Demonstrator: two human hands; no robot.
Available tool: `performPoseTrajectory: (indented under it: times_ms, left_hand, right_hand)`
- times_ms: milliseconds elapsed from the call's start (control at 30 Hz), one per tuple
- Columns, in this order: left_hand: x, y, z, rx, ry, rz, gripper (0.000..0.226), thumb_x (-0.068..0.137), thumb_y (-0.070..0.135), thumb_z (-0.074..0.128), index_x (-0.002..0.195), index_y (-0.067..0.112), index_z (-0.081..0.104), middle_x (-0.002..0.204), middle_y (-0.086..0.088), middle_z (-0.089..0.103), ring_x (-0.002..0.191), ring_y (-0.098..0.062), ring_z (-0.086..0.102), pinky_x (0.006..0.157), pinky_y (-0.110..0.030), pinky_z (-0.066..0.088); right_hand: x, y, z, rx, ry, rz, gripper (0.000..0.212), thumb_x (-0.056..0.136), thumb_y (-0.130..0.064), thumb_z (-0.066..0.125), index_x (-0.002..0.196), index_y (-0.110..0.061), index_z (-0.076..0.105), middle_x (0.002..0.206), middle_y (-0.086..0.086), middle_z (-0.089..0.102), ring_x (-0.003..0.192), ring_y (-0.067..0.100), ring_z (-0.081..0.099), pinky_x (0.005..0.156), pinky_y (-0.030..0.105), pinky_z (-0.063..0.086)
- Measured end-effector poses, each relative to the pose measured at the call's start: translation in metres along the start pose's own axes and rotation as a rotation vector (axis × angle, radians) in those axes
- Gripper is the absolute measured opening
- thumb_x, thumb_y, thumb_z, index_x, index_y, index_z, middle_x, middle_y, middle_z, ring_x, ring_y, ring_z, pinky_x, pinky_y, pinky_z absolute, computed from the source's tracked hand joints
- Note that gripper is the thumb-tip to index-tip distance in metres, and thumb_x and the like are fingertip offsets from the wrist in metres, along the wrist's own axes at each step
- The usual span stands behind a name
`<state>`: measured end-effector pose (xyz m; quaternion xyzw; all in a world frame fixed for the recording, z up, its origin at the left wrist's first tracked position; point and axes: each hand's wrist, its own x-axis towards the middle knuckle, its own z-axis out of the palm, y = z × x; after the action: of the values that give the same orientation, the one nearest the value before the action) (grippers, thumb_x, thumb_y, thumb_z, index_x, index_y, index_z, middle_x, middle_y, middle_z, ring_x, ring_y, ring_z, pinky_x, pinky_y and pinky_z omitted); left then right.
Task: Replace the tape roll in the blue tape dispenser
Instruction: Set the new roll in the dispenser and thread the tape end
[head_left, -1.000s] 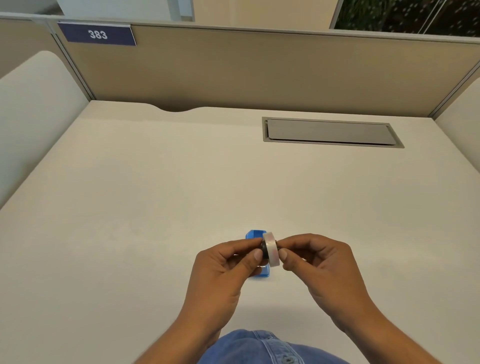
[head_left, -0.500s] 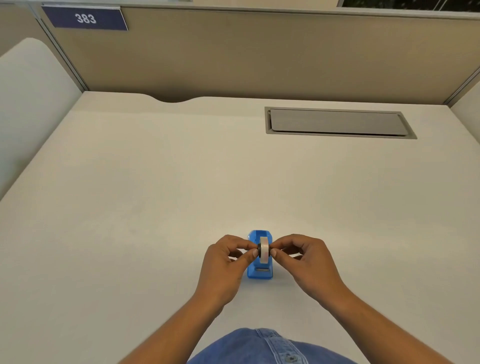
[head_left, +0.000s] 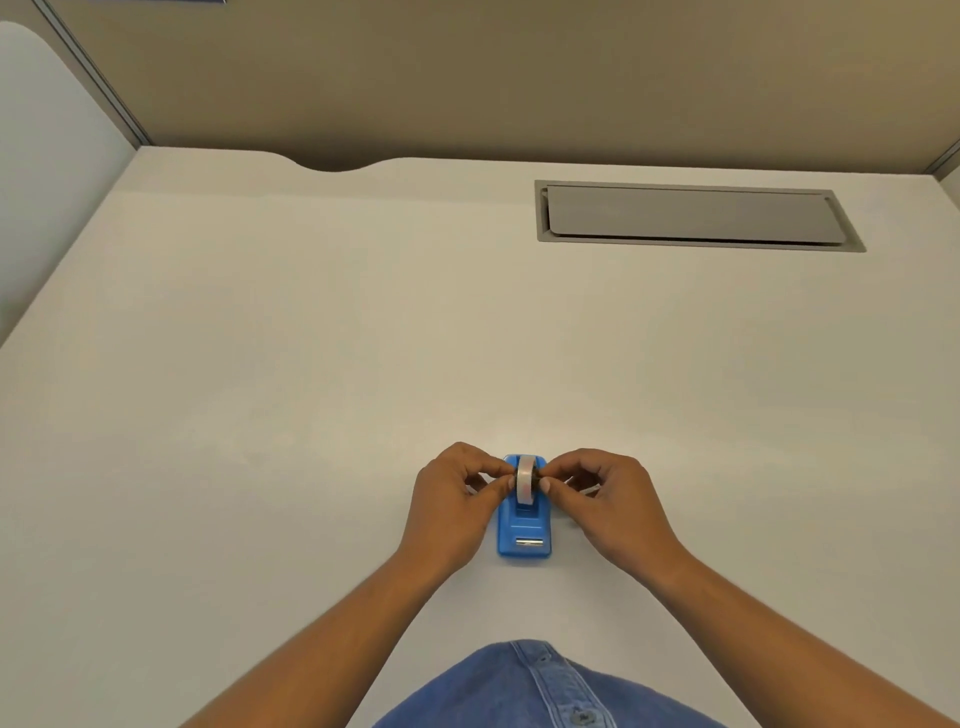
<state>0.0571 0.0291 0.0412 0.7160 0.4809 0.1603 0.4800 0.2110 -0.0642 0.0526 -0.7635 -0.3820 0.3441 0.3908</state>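
Observation:
The blue tape dispenser (head_left: 523, 535) stands on the white desk (head_left: 311, 389) near its front edge, its metal cutter toward me. A pale tape roll (head_left: 526, 480) sits upright in the dispenser's back half, edge-on to me. My left hand (head_left: 457, 501) pinches the roll's left side with thumb and forefinger. My right hand (head_left: 605, 499) pinches its right side the same way. The roll's hub and the dispenser's cradle are hidden by my fingers.
A grey cable-port lid (head_left: 696, 215) is set into the desk at the back right. Beige partition walls (head_left: 467, 73) close off the back, with a white side panel (head_left: 47, 171) on the left. A curved notch (head_left: 332, 165) cuts the desk's back edge.
Both hands have carried the tape roll from above the dispenser down into it. The view has tilted downward, and the dispenser's front with the cutter now shows.

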Motion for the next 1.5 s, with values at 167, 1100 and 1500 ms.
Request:
performPoseTrajectory:
  times_ms: [167, 1100, 1500]
  left_hand:
    - [0.002, -0.002, 0.002, -0.003, 0.009, 0.018, 0.007, 0.084, 0.021, 0.075, 0.09, 0.021, 0.077, 0.09, 0.006, 0.066, 0.073, -0.006, 0.061, 0.063, -0.006, 0.046]
    - [-0.028, -0.023, 0.0, 0.143, -0.149, 0.239, 0.077, 0.073, 0.045, 0.077, 0.139, 0.036, 0.039, 0.135, 0.019, 0.045, 0.117, -0.002, 0.048, 0.098, -0.02, 0.044]
    - [-0.028, -0.012, -0.002, 0.173, -0.155, 0.24, 0.074, 0.074, 0.047, 0.076, 0.138, 0.037, 0.039, 0.132, 0.023, 0.043, 0.116, 0.0, 0.047, 0.095, -0.012, 0.04]
  right_hand:
    - [0.003, 0.001, 0.003, -0.009, 0.016, -0.004, 0.019, 0.081, -0.008, 0.074, 0.079, -0.027, 0.073, 0.077, -0.011, 0.071, 0.068, 0.0, 0.062, 0.056, 0.009, 0.048]
    - [-0.002, -0.006, 0.003, -0.519, -0.036, -0.231, 0.048, 0.077, -0.038, 0.076, 0.122, -0.037, 0.06, 0.097, -0.016, 0.058, 0.068, -0.001, 0.046, 0.068, 0.016, 0.042]
    - [-0.007, -0.004, 0.007, -0.526, -0.036, -0.175, 0.049, 0.074, -0.038, 0.079, 0.118, -0.038, 0.057, 0.098, -0.017, 0.06, 0.069, 0.002, 0.049, 0.067, 0.015, 0.041]
